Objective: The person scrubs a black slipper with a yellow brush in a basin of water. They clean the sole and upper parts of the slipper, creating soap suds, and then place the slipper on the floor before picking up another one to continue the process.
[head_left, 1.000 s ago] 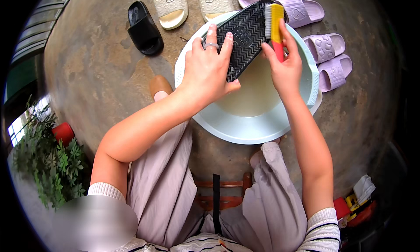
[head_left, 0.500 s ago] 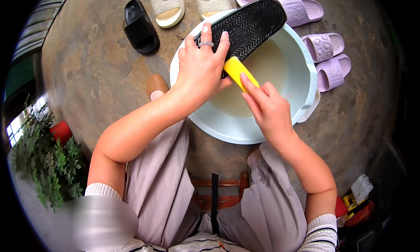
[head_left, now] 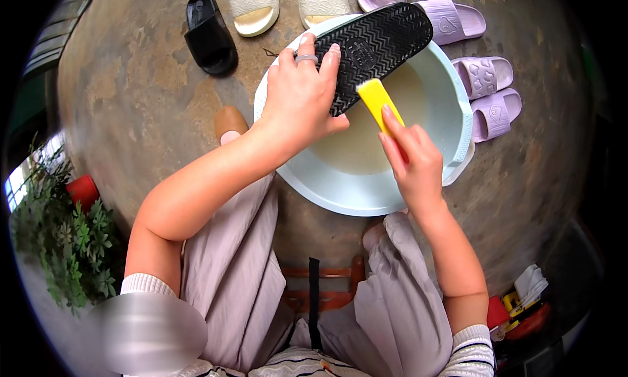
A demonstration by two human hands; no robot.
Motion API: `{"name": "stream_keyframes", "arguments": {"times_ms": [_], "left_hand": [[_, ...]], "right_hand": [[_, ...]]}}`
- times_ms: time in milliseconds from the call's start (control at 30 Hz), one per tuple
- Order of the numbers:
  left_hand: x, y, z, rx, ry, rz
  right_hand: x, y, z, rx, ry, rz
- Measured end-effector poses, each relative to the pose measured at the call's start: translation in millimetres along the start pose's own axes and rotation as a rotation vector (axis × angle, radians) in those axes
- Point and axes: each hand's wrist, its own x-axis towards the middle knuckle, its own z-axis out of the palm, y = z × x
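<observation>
A black slide sandal (head_left: 376,43) is tilted over a pale blue basin (head_left: 347,203), its zigzag-patterned sole turned up toward me. My left hand (head_left: 301,95) grips the sandal at its near left end, fingers spread on the sole and thumb at the near edge. In my right hand (head_left: 418,164) is a yellow brush (head_left: 381,105) with pale bristles, its head at the sandal's near lower edge. Whether the bristles touch the sole I cannot tell. Cloudy water (head_left: 360,148) lies in the basin below.
Another black slide (head_left: 210,33) lies left of the basin. Cream slides (head_left: 254,10) stand beyond it, and several lilac slides (head_left: 451,22) line the far right. A leafy plant (head_left: 72,239) and a red pot (head_left: 82,192) are at left; a wooden stool (head_left: 320,300) is beneath me.
My right hand has drawn the brush to the right along the sandal's near edge. The left hand still holds the sandal, nearly unmoved.
</observation>
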Motion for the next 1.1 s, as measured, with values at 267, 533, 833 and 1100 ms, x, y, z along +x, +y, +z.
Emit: {"name": "stream_keyframes", "arguments": {"times_ms": [267, 533, 833, 1100], "left_hand": [[1, 0, -1, -0.032, -0.030, -0.019], [-2, 5, 2, -0.011, -0.006, 0.001], [9, 6, -10, -0.104, 0.039, 0.019], [-39, -12, -12, -0.167, -0.072, 0.077]], "right_hand": [[25, -4, 2, -0.106, 0.074, -0.041], [48, -8, 7, -0.124, 0.128, -0.076], [0, 5, 1, -0.129, -0.041, 0.150], [-19, 15, -39, 0.031, 0.160, 0.192]]}}
